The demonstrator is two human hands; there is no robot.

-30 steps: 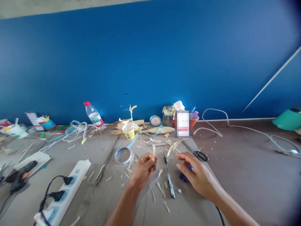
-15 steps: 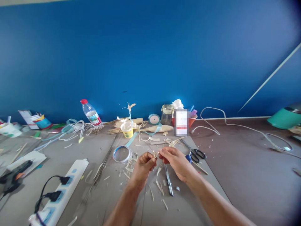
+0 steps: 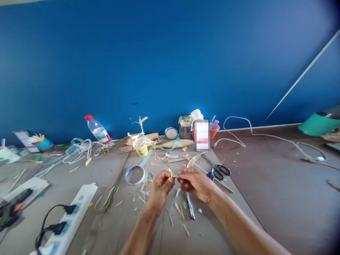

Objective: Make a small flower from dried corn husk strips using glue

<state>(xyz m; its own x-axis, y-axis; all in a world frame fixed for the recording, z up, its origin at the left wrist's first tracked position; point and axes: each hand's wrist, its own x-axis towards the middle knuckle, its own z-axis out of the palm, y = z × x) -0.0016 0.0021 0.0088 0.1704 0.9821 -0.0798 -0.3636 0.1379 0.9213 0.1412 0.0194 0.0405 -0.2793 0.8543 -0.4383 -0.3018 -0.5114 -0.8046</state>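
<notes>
Pale strip (image 3: 174, 175), lower centre: pinched by left hand (image 3: 160, 187) and right hand (image 3: 196, 182), partly hidden in each grip. Pen (image 3: 190, 207), below: upper part covered. Power strip (image 3: 81, 204), lower left: cut off.

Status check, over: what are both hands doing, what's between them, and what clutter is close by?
Left hand and right hand pinching pale strip. Pen on table, partly hidden by right hand. Scissors farther right.

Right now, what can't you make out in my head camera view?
All in the head view:
Pale piece: mostly covered by the left hand and right hand.
Pen: upper end hidden behind the right hand.
Power strip: near end cut off by the bottom edge.
White card: print lost to pixelation.
</notes>
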